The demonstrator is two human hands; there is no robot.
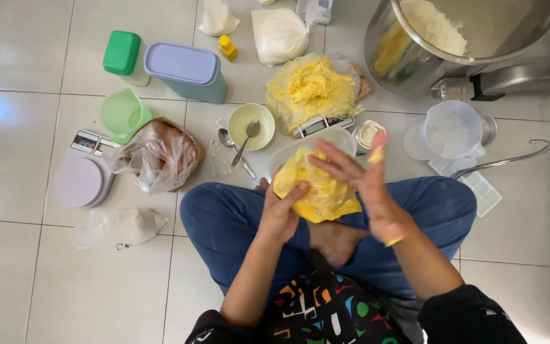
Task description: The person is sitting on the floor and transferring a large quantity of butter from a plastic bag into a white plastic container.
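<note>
Steel mixing bowl [415, 57], top right, holds white flour and a yellow block; it stands on the tiled floor [20, 64] within reach of the seated person. Lidded blue container [189, 70] and round kitchen scale [83, 179] sit left, apart from the work. Second scale [321, 125], just ahead of the knees, carries a bag heaped with butter [310, 89]. Wrapped butter lump [316, 191] is held over the lap, probably to keep it off the floor. Left hand [281, 213] cups it from below, fingers curled around the wrap. Right hand [367, 185] is spread flat, fingers extended and smeared yellow, touching the top. Cream bowl with spoon [251, 126] lies between.
</note>
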